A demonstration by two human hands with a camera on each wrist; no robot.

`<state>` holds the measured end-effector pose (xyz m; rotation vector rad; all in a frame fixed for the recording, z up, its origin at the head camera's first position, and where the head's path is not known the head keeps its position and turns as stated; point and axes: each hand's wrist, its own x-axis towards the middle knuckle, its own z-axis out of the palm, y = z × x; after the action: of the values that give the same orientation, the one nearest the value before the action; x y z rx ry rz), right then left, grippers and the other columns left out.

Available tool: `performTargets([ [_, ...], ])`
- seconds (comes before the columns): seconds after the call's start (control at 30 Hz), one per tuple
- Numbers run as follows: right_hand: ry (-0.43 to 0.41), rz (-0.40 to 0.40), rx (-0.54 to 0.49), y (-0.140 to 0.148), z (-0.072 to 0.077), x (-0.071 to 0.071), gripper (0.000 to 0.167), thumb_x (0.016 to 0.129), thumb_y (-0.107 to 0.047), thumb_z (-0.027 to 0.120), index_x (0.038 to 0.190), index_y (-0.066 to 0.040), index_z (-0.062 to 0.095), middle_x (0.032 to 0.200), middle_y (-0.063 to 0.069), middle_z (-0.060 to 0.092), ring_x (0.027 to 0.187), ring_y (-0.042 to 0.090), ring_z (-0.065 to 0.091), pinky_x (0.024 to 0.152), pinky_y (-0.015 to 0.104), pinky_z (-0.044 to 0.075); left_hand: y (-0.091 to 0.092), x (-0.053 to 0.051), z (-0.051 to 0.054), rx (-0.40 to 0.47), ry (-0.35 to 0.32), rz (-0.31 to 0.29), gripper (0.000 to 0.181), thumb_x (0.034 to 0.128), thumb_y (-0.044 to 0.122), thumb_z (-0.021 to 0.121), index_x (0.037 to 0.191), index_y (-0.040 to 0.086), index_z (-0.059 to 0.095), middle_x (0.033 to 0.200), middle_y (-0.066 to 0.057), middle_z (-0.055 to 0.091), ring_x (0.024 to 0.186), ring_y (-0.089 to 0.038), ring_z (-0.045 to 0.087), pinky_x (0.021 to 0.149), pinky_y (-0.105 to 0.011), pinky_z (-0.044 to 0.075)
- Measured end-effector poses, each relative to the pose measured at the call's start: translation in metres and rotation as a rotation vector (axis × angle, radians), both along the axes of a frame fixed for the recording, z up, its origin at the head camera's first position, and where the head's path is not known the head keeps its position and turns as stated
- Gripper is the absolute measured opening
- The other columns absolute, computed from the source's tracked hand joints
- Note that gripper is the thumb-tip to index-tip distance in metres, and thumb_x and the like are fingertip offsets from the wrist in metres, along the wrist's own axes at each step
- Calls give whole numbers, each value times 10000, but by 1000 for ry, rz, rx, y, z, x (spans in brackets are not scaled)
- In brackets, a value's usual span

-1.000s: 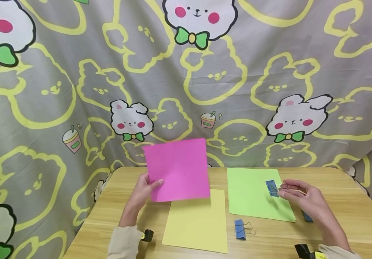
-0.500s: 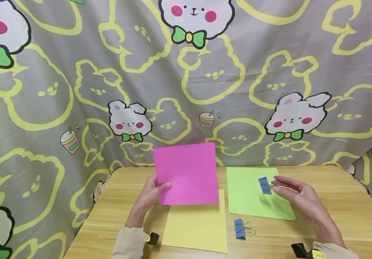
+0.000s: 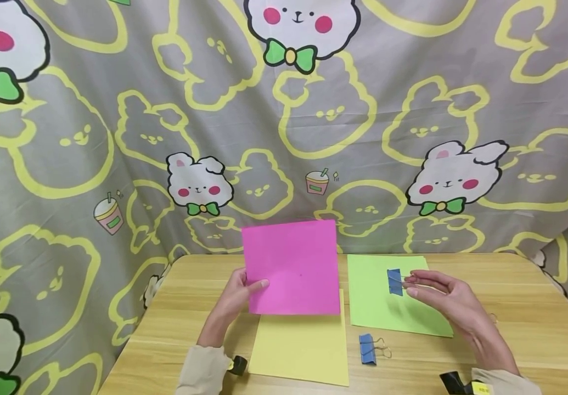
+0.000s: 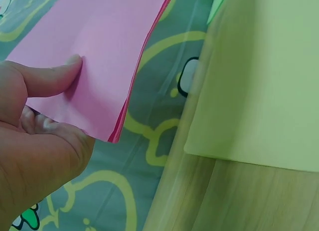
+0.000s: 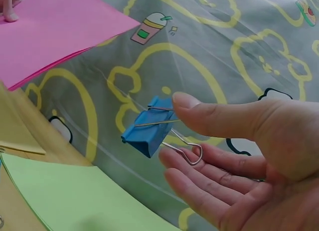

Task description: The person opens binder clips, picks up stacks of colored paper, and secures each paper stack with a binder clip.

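Note:
My left hand (image 3: 238, 293) pinches a stack of pink paper (image 3: 291, 266) at its left edge, thumb on the front face and fingers behind. Several sheet edges show along its side in the left wrist view. The stack is held tilted up over a yellow stack of paper (image 3: 301, 351) on the table. A blue binder clip (image 5: 152, 123) is in my right hand (image 3: 449, 296), pinched by its wire handles between thumb and fingers. This clip hangs above the green stack of paper (image 3: 382, 312), its jaw pointing left toward the pink stack, apart from it.
Another blue binder clip (image 3: 367, 349) lies on the wooden table (image 3: 535, 307), between the yellow and green stacks. A wire handle (image 3: 493, 317) shows just past my right wrist, the rest hidden. A patterned grey curtain (image 3: 363, 109) hangs behind the table.
My left hand has moved the pink stack right and slightly down. My right hand has brought the held clip left toward it. The gap between them has narrowed.

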<state>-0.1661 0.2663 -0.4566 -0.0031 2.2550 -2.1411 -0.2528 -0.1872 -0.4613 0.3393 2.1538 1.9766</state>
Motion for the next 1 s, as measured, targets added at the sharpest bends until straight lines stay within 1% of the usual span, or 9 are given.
performTargets([
  [0.07, -10, -6, 38, -2, 1, -1, 588, 975, -170, 727, 1440, 67, 457, 1210, 3, 720, 1071, 71, 689, 882, 211, 551, 1, 0, 0, 2, -4, -1, 335, 966, -5, 650, 1287, -85, 596, 1068, -193, 726, 905, -293, 735, 795, -468, 613],
  [0.13, -16, -11, 53, -3, 1, -2, 624, 981, -193, 722, 1460, 82, 431, 1222, 5, 717, 1075, 57, 684, 883, 209, 548, 2, 0, 0, 1, -2, -11, 336, 969, 2, 649, 1287, -89, 592, 1067, -191, 725, 908, -292, 734, 796, -467, 614],
  [0.23, -15, -5, 59, -5, 2, -2, 644, 992, -205, 709, 1478, 93, 409, 1246, 15, 713, 1084, 42, 677, 885, 205, 545, 4, 0, 0, 2, 2, -30, 342, 970, 8, 651, 1289, -96, 586, 1069, -192, 722, 909, -290, 733, 796, -470, 613],
  [0.4, -1, 17, 73, -9, 3, -3, 671, 1000, -224, 699, 1496, 101, 385, 1303, 77, 690, 1104, 35, 668, 897, 198, 538, 8, 0, -1, 5, 4, -57, 341, 971, 13, 656, 1274, -122, 578, 1055, -201, 721, 895, -277, 732, 791, -469, 614],
  [0.53, 14, 22, 73, -14, 3, -3, 660, 999, -228, 699, 1490, 97, 400, 1306, 98, 685, 1110, 60, 675, 904, 206, 539, 9, 2, -3, 11, 3, -77, 345, 973, 11, 654, 1274, -134, 568, 1061, -216, 716, 900, -284, 730, 799, -477, 612],
  [0.7, 24, 26, 63, -21, 4, -4, 633, 998, -219, 701, 1469, 101, 425, 1265, 52, 702, 1094, 70, 684, 908, 216, 542, 14, 4, -3, 22, -14, -83, 332, 966, 21, 663, 1256, -121, 585, 1031, -189, 729, 872, -266, 734, 787, -457, 616],
  [0.83, 24, 26, 56, -27, 4, -5, 608, 992, -208, 707, 1447, 102, 451, 1238, 43, 707, 1079, 77, 692, 904, 218, 543, 19, 7, -3, 31, -7, -114, 302, 976, 31, 654, 1231, -119, 596, 1005, -159, 739, 857, -245, 738, 783, -430, 617],
  [0.93, 28, 20, 53, -30, 4, -4, 581, 986, -201, 715, 1428, 95, 481, 1231, 58, 702, 1073, 75, 692, 897, 227, 550, 22, 8, -5, 33, -2, -138, 298, 978, 25, 647, 1230, -125, 593, 1017, -163, 739, 867, -240, 741, 799, -419, 615],
  [1.0, 30, 8, 46, -31, 4, -4, 559, 983, -191, 719, 1415, 89, 500, 1218, 58, 704, 1063, 76, 695, 892, 240, 559, 23, 7, -6, 31, -6, -144, 298, 977, 22, 648, 1230, -127, 592, 1022, -170, 737, 872, -239, 742, 808, -414, 613],
])
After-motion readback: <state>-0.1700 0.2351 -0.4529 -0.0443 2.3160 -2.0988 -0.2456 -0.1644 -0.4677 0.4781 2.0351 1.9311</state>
